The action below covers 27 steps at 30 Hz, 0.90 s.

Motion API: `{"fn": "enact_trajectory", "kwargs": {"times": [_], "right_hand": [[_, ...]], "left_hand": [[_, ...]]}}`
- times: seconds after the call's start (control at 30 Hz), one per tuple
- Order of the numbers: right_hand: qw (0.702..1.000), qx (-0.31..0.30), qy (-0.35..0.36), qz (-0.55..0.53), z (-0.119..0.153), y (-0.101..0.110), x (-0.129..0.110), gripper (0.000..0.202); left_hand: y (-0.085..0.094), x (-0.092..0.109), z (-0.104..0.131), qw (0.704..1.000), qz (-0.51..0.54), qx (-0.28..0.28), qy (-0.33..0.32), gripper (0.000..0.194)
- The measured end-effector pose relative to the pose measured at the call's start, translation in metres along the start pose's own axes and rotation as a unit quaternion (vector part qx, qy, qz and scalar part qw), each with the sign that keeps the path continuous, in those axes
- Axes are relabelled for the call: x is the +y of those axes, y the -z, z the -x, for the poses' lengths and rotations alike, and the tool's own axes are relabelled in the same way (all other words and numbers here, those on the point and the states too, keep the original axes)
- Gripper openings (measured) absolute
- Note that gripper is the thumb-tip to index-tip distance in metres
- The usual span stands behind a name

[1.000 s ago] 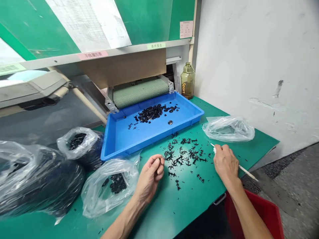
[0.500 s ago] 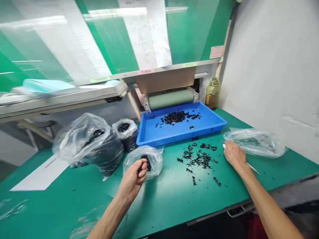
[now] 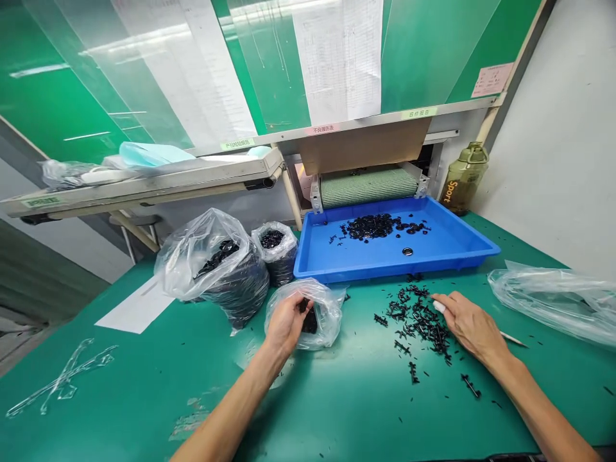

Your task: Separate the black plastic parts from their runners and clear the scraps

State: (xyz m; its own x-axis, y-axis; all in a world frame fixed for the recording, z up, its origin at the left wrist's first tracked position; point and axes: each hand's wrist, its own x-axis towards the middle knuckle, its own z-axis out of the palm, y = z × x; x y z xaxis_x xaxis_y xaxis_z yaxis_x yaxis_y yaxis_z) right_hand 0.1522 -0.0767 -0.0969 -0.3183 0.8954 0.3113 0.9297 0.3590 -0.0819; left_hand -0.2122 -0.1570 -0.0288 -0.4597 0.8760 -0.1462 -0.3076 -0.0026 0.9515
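Note:
My left hand [image 3: 285, 324] is at the mouth of a small clear plastic bag [image 3: 332, 314], its fingers pinched together over the black parts [image 3: 310, 319] inside. Whatever is between those fingertips is hidden. My right hand [image 3: 474, 326] is closed around a slim, pale tool [image 3: 514, 339] whose pointed end sticks out behind the hand. Something white shows at its thumb side. The fingertips of this hand are at the right edge of a loose pile of small black plastic pieces [image 3: 428, 324] on the green table [image 3: 337, 404].
Behind the pile, a blue tray [image 3: 312, 263] holds black rings below a green conveyor belt [image 3: 368, 186]. Two bags of black parts, one large [image 3: 240, 289] and one small [image 3: 282, 263], stand at left. Clear plastic bags [image 3: 553, 295] lie at right, near an olive bottle [image 3: 464, 179].
The view has swung left, so the scene sits further right. My right hand has moved left to the pile's edge, and my left fingers are still at the small bag's mouth.

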Motion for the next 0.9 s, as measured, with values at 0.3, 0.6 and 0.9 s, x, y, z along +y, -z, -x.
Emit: {"fn": "enact_trajectory", "kwargs": {"times": [0.3, 0.6, 0.9], "right_hand": [[0.994, -0.002, -0.107, 0.027, -0.009, 0.019, 0.022, 0.031], [0.980, -0.031, -0.186, 0.056, -0.056, 0.013, 0.012, 0.028], [0.999, -0.043, -0.011, -0.029, -0.066, 0.009, -0.017, 0.025]], "left_hand": [[0.010, 0.009, 0.010, 0.961, -0.252, -0.051, -0.104, 0.018], [-0.030, -0.019, 0.066, 0.802, -0.389, -0.277, -0.358, 0.027], [-0.128, -0.076, -0.021, 0.846, -0.418, -0.207, -0.258, 0.037]]}}
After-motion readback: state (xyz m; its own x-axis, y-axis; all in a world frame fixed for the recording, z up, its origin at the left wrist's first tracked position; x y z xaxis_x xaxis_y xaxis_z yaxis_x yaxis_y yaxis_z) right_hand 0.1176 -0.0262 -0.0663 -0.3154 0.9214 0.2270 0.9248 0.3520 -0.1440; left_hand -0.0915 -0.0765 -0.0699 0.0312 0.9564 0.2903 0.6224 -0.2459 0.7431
